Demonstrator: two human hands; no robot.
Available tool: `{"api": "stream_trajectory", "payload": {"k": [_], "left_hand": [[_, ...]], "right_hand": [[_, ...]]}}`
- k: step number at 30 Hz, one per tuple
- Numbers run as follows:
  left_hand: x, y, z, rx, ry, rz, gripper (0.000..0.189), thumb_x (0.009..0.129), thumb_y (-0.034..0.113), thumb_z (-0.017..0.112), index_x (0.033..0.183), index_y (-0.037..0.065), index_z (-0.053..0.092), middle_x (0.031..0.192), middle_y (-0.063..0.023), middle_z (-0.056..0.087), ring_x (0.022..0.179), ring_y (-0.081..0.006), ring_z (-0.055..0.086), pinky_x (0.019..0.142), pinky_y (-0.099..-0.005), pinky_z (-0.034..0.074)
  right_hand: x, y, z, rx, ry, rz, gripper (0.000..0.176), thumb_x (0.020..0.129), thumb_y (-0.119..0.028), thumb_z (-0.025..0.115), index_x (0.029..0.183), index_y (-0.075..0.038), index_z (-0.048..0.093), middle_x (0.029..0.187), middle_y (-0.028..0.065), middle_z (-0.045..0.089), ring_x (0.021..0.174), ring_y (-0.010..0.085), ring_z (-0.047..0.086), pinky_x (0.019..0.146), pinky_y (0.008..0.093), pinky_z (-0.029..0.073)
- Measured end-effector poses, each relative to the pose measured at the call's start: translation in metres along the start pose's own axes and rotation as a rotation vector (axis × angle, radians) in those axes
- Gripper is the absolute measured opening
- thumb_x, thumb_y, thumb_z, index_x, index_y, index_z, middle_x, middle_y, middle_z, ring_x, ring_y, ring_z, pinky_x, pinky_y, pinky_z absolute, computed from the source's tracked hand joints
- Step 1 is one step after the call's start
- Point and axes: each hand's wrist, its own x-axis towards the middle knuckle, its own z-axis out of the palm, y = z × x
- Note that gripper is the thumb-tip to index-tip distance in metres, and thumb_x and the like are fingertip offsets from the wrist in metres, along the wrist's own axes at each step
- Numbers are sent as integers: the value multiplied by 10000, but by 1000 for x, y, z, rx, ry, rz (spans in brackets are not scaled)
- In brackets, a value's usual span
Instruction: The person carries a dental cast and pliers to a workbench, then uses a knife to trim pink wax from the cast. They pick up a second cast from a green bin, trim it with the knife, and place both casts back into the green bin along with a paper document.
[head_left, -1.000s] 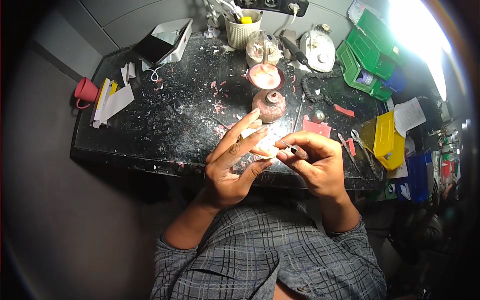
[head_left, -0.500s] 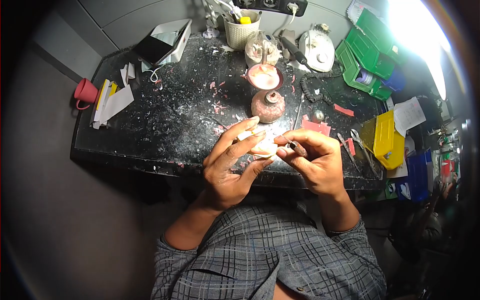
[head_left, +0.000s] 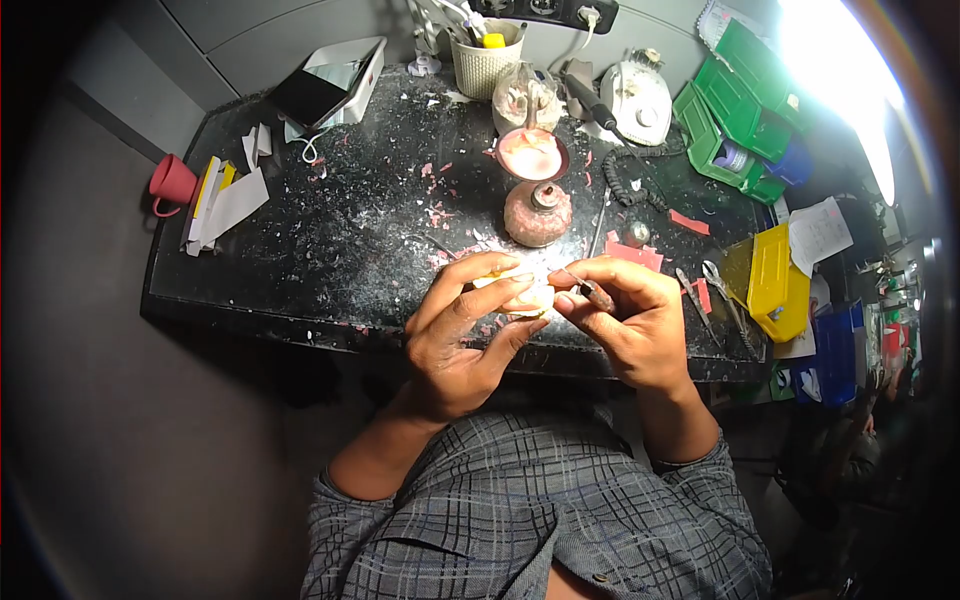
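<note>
Over the front edge of the black bench, my left hand (head_left: 455, 335) grips a small pale piece (head_left: 532, 300), its fingers curled round the top and the thumb below. The piece is partly hidden and washed out by glare. My right hand (head_left: 630, 320) pinches a thin tool (head_left: 598, 295) with a dark, stained handle, its fine tip beside the pale piece. Just beyond my hands stands a round pinkish burner-like bottle (head_left: 538, 213), and behind it is a bowl (head_left: 531, 155) of pink-white material.
Pink sheets (head_left: 632, 255), pliers (head_left: 735, 305) and a yellow bin (head_left: 780, 280) lie to the right. Green bins (head_left: 740, 90) are at the back right, a woven cup (head_left: 487, 68) at the back. At the left are a red mug (head_left: 173, 182) and a white tray (head_left: 362, 85).
The fingers of my left hand have lowered slightly over the pale piece. My right hand stays almost where it was.
</note>
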Motion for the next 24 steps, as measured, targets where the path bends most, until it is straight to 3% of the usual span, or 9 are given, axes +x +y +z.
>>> {"api": "stream_trajectory", "payload": {"k": [24], "left_hand": [[0, 0, -1, 19, 4, -3, 396, 743, 14, 839, 1100, 15, 669, 1086, -177, 675, 1021, -312, 677, 910, -409, 545]], "right_hand": [[0, -1, 2, -3, 24, 1, 237, 912, 86, 641, 1147, 58, 649, 1047, 94, 687, 967, 117, 657, 849, 249, 540]]}}
